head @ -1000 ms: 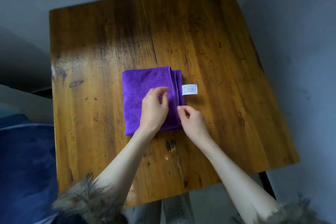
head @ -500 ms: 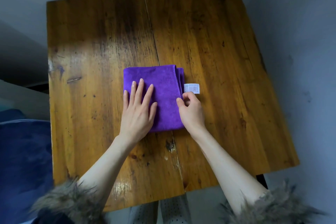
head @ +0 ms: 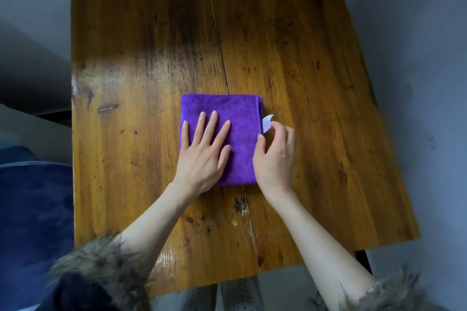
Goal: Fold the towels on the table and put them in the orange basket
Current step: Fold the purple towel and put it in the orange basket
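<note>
Left hand point(head: 202, 156), fingers spread, pins folded purple towel point(head: 240, 111); right hand point(head: 275, 154) pinches its label point(head: 267, 124), best tucked under

Wooden surface point(head: 290, 58) — amber planks, worn and glossy, a seam running twelve to six, a dark knot at six. Blue upholstered seat point(head: 32, 209) at eight o'clock. Grey floor point(head: 417, 20) — all round.

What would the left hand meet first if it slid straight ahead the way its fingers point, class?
The left hand lies flat on the purple towel, fingers pointing away from the person. Sliding on, it would cross the towel's far edge, then bare wooden table; nothing else shows in that line.
</note>
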